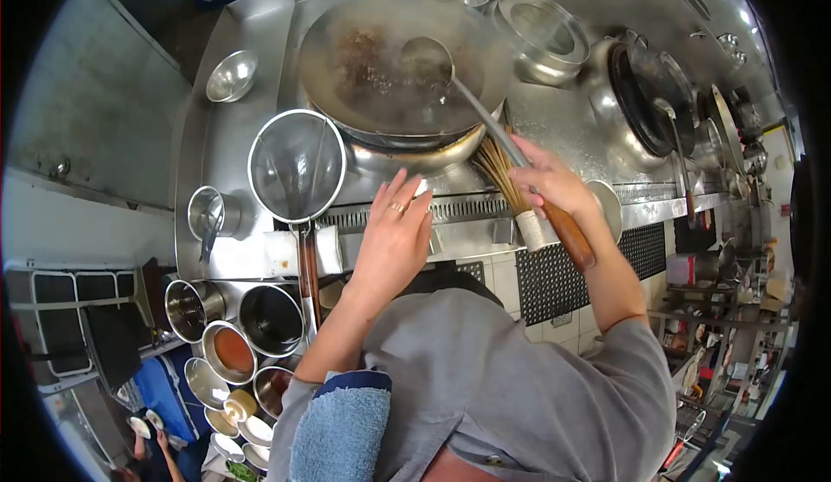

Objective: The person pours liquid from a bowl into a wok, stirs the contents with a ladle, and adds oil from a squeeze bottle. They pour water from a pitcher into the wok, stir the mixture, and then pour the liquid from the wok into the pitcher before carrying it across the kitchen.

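Observation:
My right hand [554, 181] is closed around the handle of a long metal ladle [479, 108] with a wooden end. Its bowl rests over the dark, steaming food [368, 58] inside a large wok [389, 125]. My left hand [394, 235] hovers in front of the stove edge, palm down, fingers stretched out and holding nothing. To its left lies a round mesh strainer [297, 166] with a wooden handle. A bamboo wok brush [499, 170] with a pale bound grip lies just beside my right hand, which partly covers the view around it.
Several metal pots of sauces, among them a reddish one [232, 351], stand at lower left. A small steel bowl [232, 77] and a metal cup [214, 212] sit on the left counter. On the right is a second wok [662, 101]. Another person's hands [161, 440] show at bottom left.

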`<state>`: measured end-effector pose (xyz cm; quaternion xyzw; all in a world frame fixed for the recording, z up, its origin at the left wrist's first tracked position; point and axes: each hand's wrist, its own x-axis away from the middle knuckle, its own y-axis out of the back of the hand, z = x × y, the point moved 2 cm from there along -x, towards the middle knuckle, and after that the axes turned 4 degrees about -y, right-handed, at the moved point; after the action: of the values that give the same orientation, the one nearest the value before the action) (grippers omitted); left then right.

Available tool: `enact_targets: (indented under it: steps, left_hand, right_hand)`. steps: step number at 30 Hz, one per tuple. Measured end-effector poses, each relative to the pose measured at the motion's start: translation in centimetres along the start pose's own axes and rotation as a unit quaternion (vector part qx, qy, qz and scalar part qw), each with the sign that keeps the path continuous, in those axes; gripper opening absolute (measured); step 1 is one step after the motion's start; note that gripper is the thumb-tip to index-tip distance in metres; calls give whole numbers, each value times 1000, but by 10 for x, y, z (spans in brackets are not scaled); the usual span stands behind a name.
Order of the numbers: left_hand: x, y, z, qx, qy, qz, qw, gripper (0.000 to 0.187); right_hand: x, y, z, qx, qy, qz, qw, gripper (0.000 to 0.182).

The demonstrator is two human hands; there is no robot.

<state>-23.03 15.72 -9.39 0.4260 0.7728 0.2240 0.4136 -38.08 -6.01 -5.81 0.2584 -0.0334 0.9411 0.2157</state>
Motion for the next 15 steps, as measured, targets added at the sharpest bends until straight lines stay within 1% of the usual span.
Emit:
enact_targets:
  steps: [1,3,4,5,7,8,9,11,14,15]
  left_hand:
    - [-14,-3,0,-9,-25,-12,1000,32]
    - [-38,-21,7,-104,-19,-1,994,39]
    - [-45,-28,9,-150,-12,1,989,42]
    - [-47,-34,8,-175,-8,21,984,44]
    - [-46,-39,7,-227,8,61,972,49]
    - [-41,-35,1,-197,5,61,978,50]
    - [-31,-29,-5,-181,1,72,981,50]
    - [-12,-19,-16,-150,-11,93,984,51]
    - [12,-22,-20,-80,-12,125,989,51]
    - [17,-22,-22,-44,-13,137,989,51]
  right_hand:
    - [-4,-2,0,-55,-4,11,998,58]
    - [-27,-5,-8,-159,-11,40,986,57]
    - [-44,-3,-10,-178,-12,52,983,54]
    - [-60,-3,-12,-210,-12,42,977,55]
    - [-80,-8,-17,-175,15,-10,984,58]
    - [-80,-12,-15,-68,34,-21,997,62]
    - [-71,-18,-15,17,51,-56,997,65]
    - [-38,-35,-14,171,52,-138,974,65]
    - [-29,-33,-34,80,34,-79,993,64]
    - [-39,-25,-35,-19,13,-39,999,64]
